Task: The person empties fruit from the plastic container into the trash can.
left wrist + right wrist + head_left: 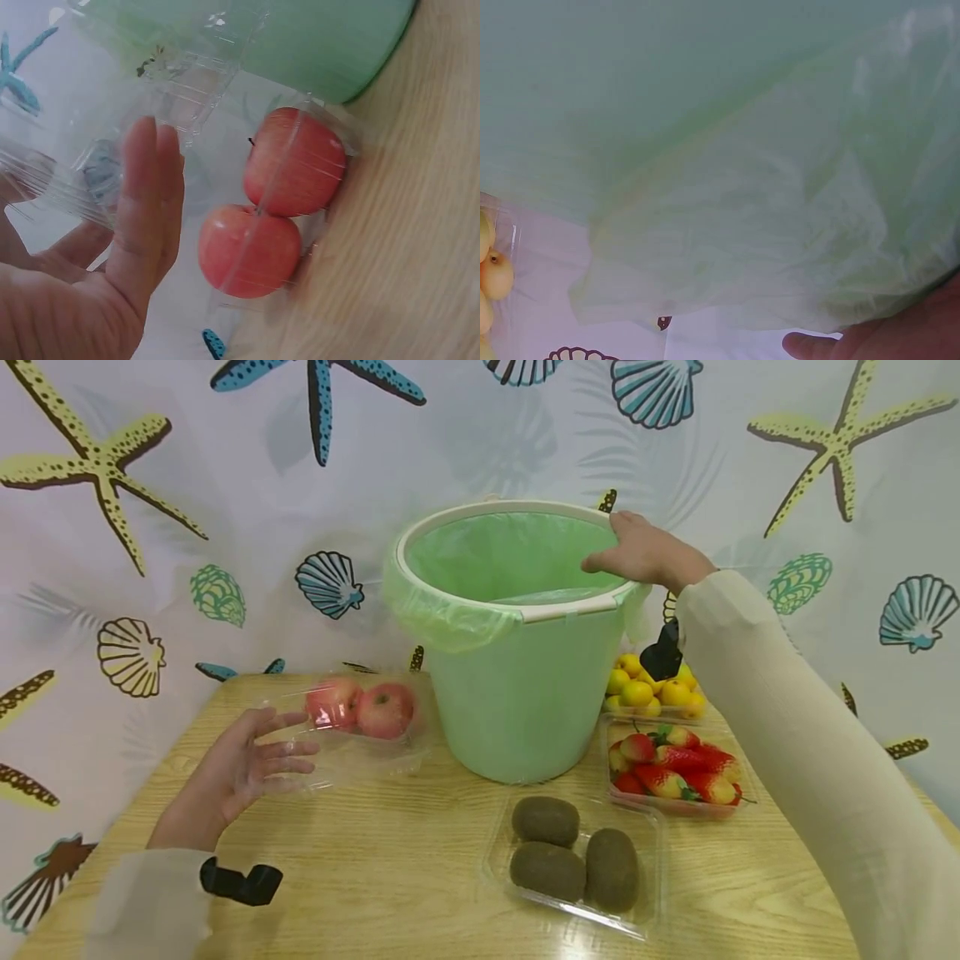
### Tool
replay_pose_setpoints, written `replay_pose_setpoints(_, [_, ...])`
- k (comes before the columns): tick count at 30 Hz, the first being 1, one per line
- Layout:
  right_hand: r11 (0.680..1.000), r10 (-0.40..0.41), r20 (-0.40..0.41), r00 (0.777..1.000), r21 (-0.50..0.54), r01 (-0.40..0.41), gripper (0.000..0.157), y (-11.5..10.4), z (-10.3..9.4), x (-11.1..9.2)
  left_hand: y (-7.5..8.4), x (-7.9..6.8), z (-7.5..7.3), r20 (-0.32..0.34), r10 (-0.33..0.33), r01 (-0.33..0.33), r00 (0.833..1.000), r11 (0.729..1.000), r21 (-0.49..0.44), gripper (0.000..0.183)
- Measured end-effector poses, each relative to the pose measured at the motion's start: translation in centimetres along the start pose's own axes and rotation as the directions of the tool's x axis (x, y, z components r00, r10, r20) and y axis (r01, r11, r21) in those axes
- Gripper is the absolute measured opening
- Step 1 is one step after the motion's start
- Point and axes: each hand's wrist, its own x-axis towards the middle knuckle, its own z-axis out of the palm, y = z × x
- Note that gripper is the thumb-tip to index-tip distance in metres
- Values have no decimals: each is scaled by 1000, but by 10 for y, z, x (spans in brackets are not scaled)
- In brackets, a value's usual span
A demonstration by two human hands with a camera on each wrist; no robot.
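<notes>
A pale green trash bin [517,702] stands upright on the table, lined with a thin green plastic bag [457,622] folded over its white rim. My right hand [648,553] is at the bin's right rim, thumb extended over the opening; the bag hides part of this hand in the right wrist view. To the bin's left, two red apples [386,710] sit in a clear plastic container [307,105]. Beside them my left hand [243,768] has its fingers extended and spread. Clear plastic [214,82] overlaps this hand in the left wrist view; its exact contact is unclear.
Three kiwis [546,821] lie in a clear tray [652,860] at the front. Strawberries [678,764] fill another tray right of the bin, with small yellow fruits [637,693] behind. A patterned cloth [465,435] hangs behind the wooden table [375,877].
</notes>
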Motion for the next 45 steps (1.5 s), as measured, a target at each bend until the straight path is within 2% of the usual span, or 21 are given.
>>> replay_pose_setpoints(4, [1000,1,6,1000,-5,-1,86,-1,-1,0,-12,-1,0,20,-13,13,1000,1000,13,33])
replay_pose_setpoints(7, [1000,-1,10,1000,-6,1,86,-2,-1,0,-21,-3,1,12,-43,43,999,999,20,34])
replay_pose_setpoints(15, [1000,-1,2,1000,-12,1,85,-3,-2,0,-42,-5,5,-88,-157,165,984,982,90,29])
replay_pose_setpoints(19, [1000,3,4,1000,-10,-3,85,-4,-2,0,-52,-6,6,-109,-207,214,972,975,61,29])
replay_pose_setpoints(24, [1000,6,5,1000,-11,-6,85,-3,-2,0,-62,-8,7,-105,-232,232,967,973,-7,34])
replay_pose_setpoints(28, [1000,2,0,1000,-3,-2,85,-2,-1,0,-68,-8,10,-131,-254,254,958,967,-17,42])
replay_pose_setpoints(32, [1000,4,4,1000,11,-4,85,-1,1,0,-73,-8,13,-168,-267,271,949,963,1,43])
replay_pose_setpoints(35, [1000,6,7,1000,16,-6,85,-1,2,0,-74,-9,14,-187,-261,265,947,964,-2,42])
replay_pose_setpoints(38, [1000,5,6,1000,16,-5,85,0,2,0,-74,-9,16,-206,-246,254,947,967,10,49])
replay_pose_setpoints(41, [1000,4,4,1000,12,-4,85,0,1,0,-75,-7,17,-254,-231,259,939,962,81,59])
replay_pose_setpoints(45, [1000,5,2,1000,4,-5,85,0,-1,0,-75,-7,19,-289,-192,256,938,945,202,65])
